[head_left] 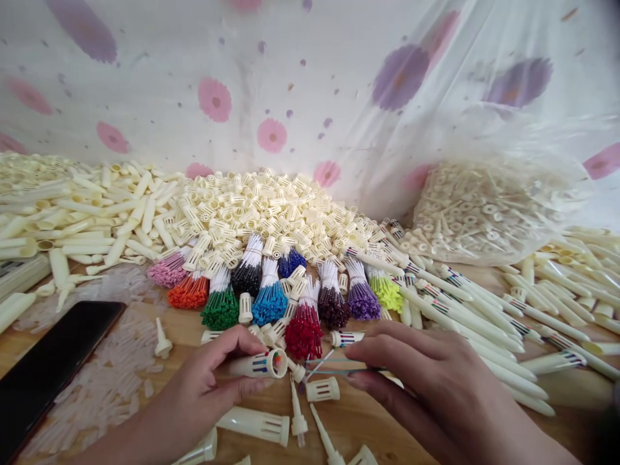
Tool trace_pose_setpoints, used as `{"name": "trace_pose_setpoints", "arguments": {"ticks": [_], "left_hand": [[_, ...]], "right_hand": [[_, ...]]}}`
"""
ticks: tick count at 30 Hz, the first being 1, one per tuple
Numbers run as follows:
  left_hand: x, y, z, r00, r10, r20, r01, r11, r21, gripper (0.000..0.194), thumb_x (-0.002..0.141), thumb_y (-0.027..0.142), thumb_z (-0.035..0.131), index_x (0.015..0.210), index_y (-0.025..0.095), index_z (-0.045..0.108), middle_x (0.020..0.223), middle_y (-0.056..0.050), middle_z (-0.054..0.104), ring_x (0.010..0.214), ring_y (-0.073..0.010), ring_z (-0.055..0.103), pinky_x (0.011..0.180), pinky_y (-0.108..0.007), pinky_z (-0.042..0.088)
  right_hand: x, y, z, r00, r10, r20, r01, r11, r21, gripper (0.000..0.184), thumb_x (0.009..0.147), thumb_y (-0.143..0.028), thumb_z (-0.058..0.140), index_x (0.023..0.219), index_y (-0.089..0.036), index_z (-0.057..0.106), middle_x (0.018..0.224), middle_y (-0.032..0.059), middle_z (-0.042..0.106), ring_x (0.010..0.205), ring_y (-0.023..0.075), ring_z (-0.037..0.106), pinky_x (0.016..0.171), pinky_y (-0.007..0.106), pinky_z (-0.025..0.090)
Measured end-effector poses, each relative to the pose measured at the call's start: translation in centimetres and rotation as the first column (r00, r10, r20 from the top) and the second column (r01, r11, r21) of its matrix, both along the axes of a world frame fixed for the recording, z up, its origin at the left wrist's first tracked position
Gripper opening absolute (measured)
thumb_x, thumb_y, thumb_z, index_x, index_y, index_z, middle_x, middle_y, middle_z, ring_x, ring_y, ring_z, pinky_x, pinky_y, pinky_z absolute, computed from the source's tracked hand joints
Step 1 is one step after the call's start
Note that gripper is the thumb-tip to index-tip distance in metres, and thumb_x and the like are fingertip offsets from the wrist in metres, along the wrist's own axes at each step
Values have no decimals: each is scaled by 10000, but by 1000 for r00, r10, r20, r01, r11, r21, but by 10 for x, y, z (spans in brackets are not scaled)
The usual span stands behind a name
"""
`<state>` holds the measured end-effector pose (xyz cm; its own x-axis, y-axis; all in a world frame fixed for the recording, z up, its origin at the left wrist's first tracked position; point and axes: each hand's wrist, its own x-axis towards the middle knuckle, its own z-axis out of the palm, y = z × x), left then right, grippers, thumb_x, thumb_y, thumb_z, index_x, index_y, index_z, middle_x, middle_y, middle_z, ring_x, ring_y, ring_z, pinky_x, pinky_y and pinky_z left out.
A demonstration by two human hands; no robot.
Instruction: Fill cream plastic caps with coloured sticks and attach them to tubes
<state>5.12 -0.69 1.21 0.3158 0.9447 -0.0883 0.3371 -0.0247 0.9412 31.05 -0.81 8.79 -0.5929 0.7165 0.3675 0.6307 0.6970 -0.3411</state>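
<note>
My left hand point(213, 381) is closed around a short cream pen part point(249, 366) with side slots. Coloured pieces show in the slots and in its round open end, which faces right. My right hand point(416, 374) has thumb and fingertips drawn together at a thin blue strand point(334, 372) that runs left toward the other hand; whether it is a loop or separate pieces I cannot tell. Between the hands lie a loose slotted cap point(323, 389) and a pointed cream tip point(298, 413). Just beyond stands a red-ended bundle of pen refills point(304, 323).
More colour-sorted refill bundles point(268, 297) form a row before a heap of slotted caps point(271, 206). Cream barrels point(121, 213) lie left, pens with coloured sliders point(465, 310) right. A clear bag of parts point(494, 213) sits behind. A phone point(58, 368) lies by clear tubes point(106, 381).
</note>
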Motion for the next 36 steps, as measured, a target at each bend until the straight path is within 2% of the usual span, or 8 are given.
{"name": "trace_pose_setpoints", "arguments": {"ticks": [3, 6, 9, 11, 14, 25, 31, 36], "left_hand": [[-2, 0, -3, 999, -11, 33, 11, 1000, 11, 121, 793, 240, 634, 901, 257, 584, 917, -17, 609, 912, -204, 590, 738, -280, 507], [-3, 0, -5, 991, -39, 127, 27, 995, 98, 140, 782, 147, 625, 852, 256, 571, 882, -6, 597, 854, -177, 595, 702, -256, 498], [-1, 1, -5, 981, -68, 180, 35, 983, 180, 226, 759, 41, 600, 809, 256, 551, 839, 20, 580, 792, -137, 585, 697, -228, 475], [0, 2, -5, 979, -79, 188, 43, 981, 190, 267, 748, 3, 587, 802, 260, 541, 839, 32, 573, 780, -124, 577, 685, -214, 463], [0, 2, -5, 978, -94, 185, 59, 981, 185, 282, 750, -3, 584, 803, 268, 531, 843, 41, 567, 774, -118, 569, 674, -207, 454], [1, -3, -4, 988, -101, 114, 81, 982, 170, 237, 773, 25, 578, 796, 257, 540, 847, 27, 571, 791, -130, 566, 691, -222, 471], [1, -2, -6, 987, -96, 126, 74, 983, 169, 235, 764, 21, 596, 797, 249, 549, 857, 16, 582, 785, -131, 576, 682, -211, 482], [-1, 0, -5, 987, -97, 130, 78, 986, 146, 206, 750, 78, 655, 826, 261, 599, 852, 18, 627, 809, -142, 611, 717, -215, 504]], "right_hand": [[-9, 0, -7, 1000, -6, -15, 6, 1000, -27, 183, 925, -222, 458, 821, -199, 607, 691, 23, 631, 585, 125, 587, 520, 230, 411], [-15, -3, -11, 1000, 3, -23, -3, 1000, -30, 188, 927, -213, 452, 848, -201, 622, 674, 14, 627, 578, 123, 582, 517, 236, 416], [-19, -7, -12, 1000, 25, -12, -25, 1000, 14, 208, 939, -220, 434, 896, -196, 636, 679, 25, 639, 594, 136, 592, 531, 253, 439], [-21, -9, -12, 998, 55, 0, -55, 997, 54, 225, 947, -226, 423, 901, -189, 640, 673, 32, 643, 595, 141, 593, 531, 260, 441], [-24, -10, -13, 995, 96, 12, -97, 992, 84, 232, 949, -226, 429, 884, -179, 646, 650, 30, 631, 585, 141, 585, 518, 260, 426], [-26, -9, -13, 985, 156, 72, -160, 986, 44, 267, 938, -143, 408, 816, -153, 645, 654, 29, 613, 590, 141, 555, 503, 262, 378], [-26, -12, -12, 979, 153, 134, -167, 981, 100, 290, 921, -91, 392, 759, -162, 622, 640, 18, 591, 540, 130, 496, 471, 285, 309], [-24, -10, -13, 980, 175, 94, -184, 977, 104, 262, 920, -89, 399, 784, -147, 615, 644, 20, 577, 555, 137, 491, 485, 285, 308]]}}
